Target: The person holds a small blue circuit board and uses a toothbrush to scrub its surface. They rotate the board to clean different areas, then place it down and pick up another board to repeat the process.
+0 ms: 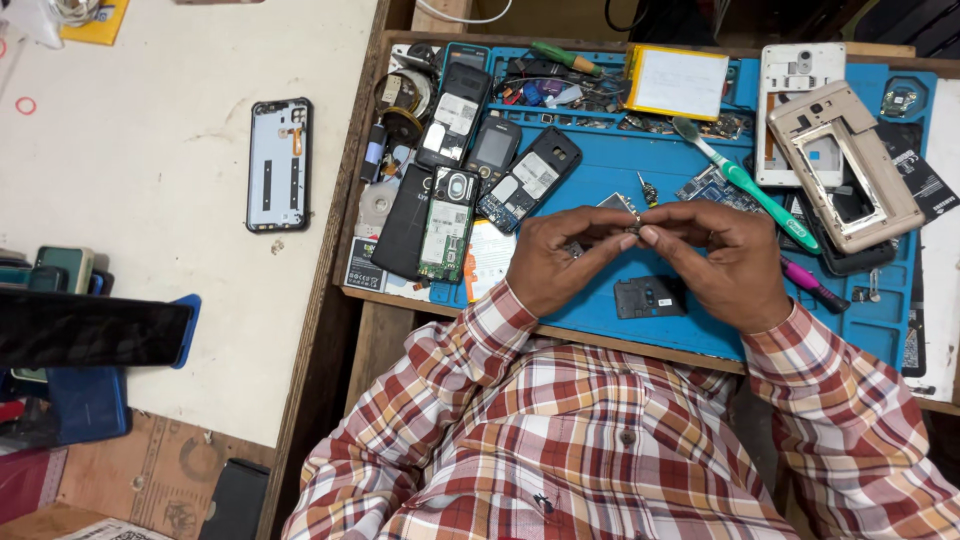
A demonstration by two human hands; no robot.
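Observation:
My left hand (560,258) and my right hand (725,262) meet over a blue work mat (600,170), fingertips pinched together on a tiny metal part (634,226). The part is too small to identify. Just below the hands a small dark phone piece (648,297) lies on the mat. Both forearms wear red-and-white checked sleeves.
Several opened phones (447,222) and loose batteries lie at the mat's left. A green toothbrush (745,185), a gold phone frame (845,165), a white phone back (795,100) and a yellow-edged battery (677,82) sit at the right and rear. A phone back cover (279,165) rests on the white table.

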